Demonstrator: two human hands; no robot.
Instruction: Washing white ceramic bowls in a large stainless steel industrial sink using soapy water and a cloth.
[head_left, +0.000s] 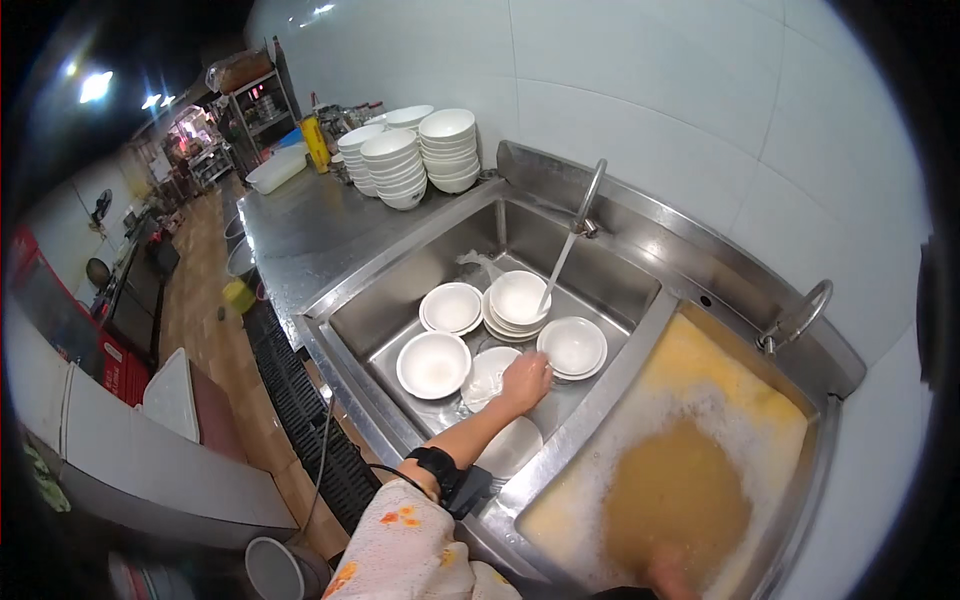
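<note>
Over the left sink basin (420, 277), my left hand (527, 379) reaches in with curled fingers, close to the rim of a white bowl (574, 346) on its right. Whether it grips anything is unclear. White bowls and plates lie about it, among them a bowl (433, 365) to the left and a stack topped by a bowl (520, 298). Water runs from the faucet (591, 191) onto that stack. My right hand (670, 574) is mostly sunk in the brownish, foamy water (679, 495) of the right basin, at the lower edge; its fingers are hidden.
Stacks of white bowls (390, 169) stand on the steel counter (322, 225) beyond the left basin, near a white plastic tub (277, 169) and a yellow canister (315, 144). A second faucet (799, 319) rises behind the right basin. A grey bin (276, 570) stands on the floor at lower left.
</note>
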